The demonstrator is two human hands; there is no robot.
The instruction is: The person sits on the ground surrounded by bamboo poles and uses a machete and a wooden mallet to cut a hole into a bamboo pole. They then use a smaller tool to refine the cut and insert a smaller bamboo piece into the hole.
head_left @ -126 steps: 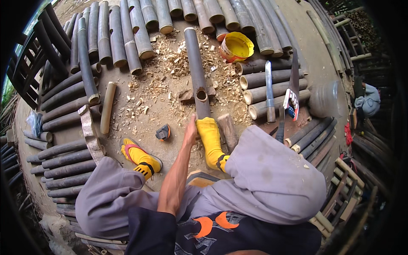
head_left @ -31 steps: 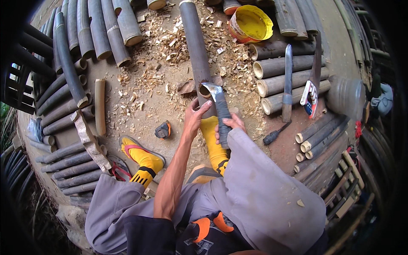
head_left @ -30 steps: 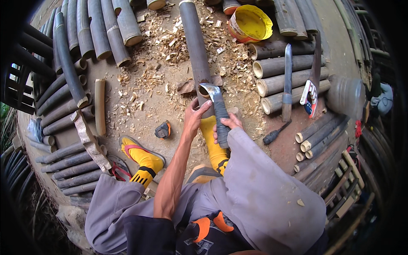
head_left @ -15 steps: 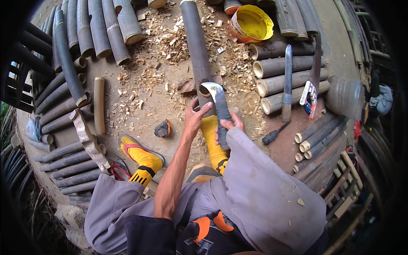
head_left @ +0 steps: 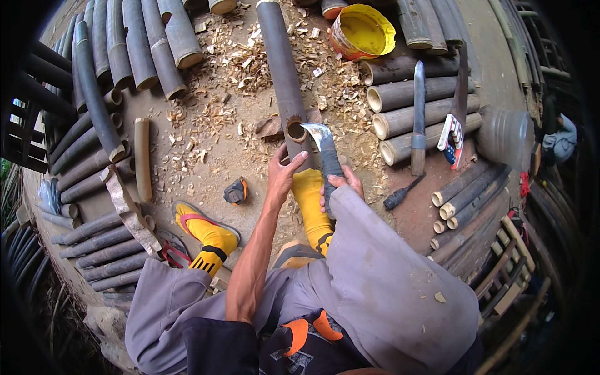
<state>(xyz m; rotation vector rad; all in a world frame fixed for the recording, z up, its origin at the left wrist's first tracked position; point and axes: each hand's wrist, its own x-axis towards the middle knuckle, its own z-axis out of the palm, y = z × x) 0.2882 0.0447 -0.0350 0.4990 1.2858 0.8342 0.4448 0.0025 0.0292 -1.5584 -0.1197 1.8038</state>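
Note:
A long dark bamboo tube [head_left: 279, 65] runs from the far middle toward me, with a round hole cut in its side near the close end. My left hand [head_left: 283, 174] is wrapped around that end, thumb on top. In my right hand [head_left: 345, 182], partly covered by the grey cloth over my thigh, is a hooked knife [head_left: 329, 156] with a dark wrapped handle. Its curved blade tip points left, at the right rim of the hole. My foot in a yellow sock [head_left: 309, 190] is under the tube's near end.
Wood shavings [head_left: 250, 72] cover the ground. On the right, a machete [head_left: 419, 106] and a handsaw [head_left: 455, 128] rest on stacked bamboo pieces [head_left: 400, 122]. A yellow-rimmed bucket [head_left: 375, 31] stands far right of the tube. A tape measure [head_left: 236, 191] lies left; more bamboo [head_left: 134, 47] lines the left.
The knife blade has drawn slightly to the right, off the hole, so more of the hole shows. Both hands keep their grips. The whole view has shifted a little.

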